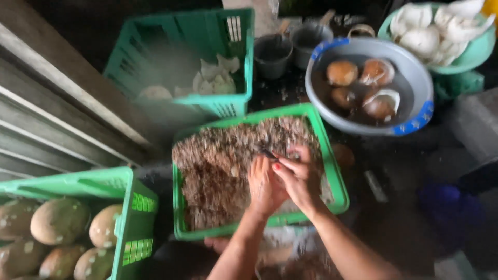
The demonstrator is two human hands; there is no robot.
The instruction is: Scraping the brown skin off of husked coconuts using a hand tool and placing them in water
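Observation:
Both my hands meet over a green crate (332, 171) filled with brown coconut peelings (223, 161). My left hand (263, 186) is cupped around something I cannot make out, its back toward the camera. My right hand (296, 175) presses against it from the right, and a dark blade-like tool (268, 154) sticks out at the top between the two hands. Which hand holds the tool is not clear in the blur.
A grey basin (415, 78) at back right holds several brown peeled coconuts in water. Behind it a green bowl (477, 52) has white coconut pieces. A green crate (228, 98) with white pieces stands at the back, another (129, 207) with whole coconuts at front left. Two grey buckets (272, 54) stand behind.

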